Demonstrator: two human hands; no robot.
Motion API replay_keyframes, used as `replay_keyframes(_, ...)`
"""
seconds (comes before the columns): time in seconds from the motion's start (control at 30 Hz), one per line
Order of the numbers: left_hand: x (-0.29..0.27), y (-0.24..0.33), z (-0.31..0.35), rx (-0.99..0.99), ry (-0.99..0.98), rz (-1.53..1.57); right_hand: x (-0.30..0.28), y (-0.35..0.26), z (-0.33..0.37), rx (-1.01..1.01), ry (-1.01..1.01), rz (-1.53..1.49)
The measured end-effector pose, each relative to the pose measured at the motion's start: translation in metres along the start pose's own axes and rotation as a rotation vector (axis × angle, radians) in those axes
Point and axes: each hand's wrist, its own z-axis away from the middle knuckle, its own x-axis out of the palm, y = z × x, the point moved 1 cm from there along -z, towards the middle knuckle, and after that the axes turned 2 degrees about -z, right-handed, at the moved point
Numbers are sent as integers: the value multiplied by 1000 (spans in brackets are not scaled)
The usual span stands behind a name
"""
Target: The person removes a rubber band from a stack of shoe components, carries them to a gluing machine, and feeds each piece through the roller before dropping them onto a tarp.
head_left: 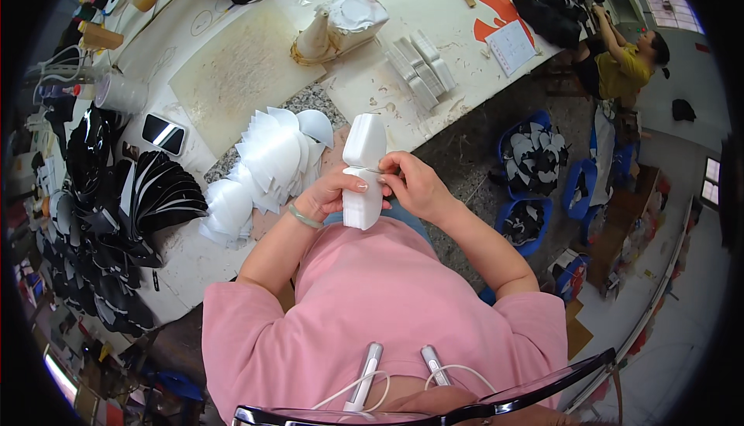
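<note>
A stack of white, hourglass-shaped pieces (363, 141) stands out in front of my body, narrow at its middle. My left hand (329, 195) is closed round its near half, thumb lying across the front. At the narrow middle, the fingers of my right hand (416, 186) are pinched against the stack's right edge; whether a thin band or string is between them I cannot make out. Just left of my hands, thin white rounded sheets (271, 159) lie fanned out on the table. Similar bundled white stacks (421, 68) rest farther off on the table.
Black curved pieces (159, 194) pile up at the left, beside a phone (163, 134). A glue-crusted container (337, 25) sits at the back near orange cutouts (500, 8) and a paper sheet (511, 48). Blue baskets (521, 225) of pieces stand at right; another person (624, 66) works far right.
</note>
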Motion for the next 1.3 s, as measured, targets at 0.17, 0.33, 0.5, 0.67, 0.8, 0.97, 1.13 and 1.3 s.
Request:
replay_keyframes(0.17,15,-2,-1,-52,53,-30,-3,-7,-2,-94,-17,240)
replay_keyframes(0.33,15,-4,-1,-76,65,-97,-7,2,0,-29,-83,166)
replay_keyframes(0.5,7,-8,0,-62,-13,-79,-19,10,5,342,-177,-697)
replay_keyframes(0.67,14,7,5,-41,1,-118,-42,14,0,498,-347,-1167)
replay_keyframes(0.8,22,15,10,-46,35,-214,-46,6,-6,689,-469,-827)
replay_keyframes(0.97,18,21,14,-154,152,-390,-48,-11,-16,331,-553,-282)
replay_keyframes(1.13,34,29,11,-100,194,-969,-34,-22,-22,366,-414,-480)
replay_keyframes(1.3,9,15,21,96,185,-1398,-45,-8,-42,640,87,-645)
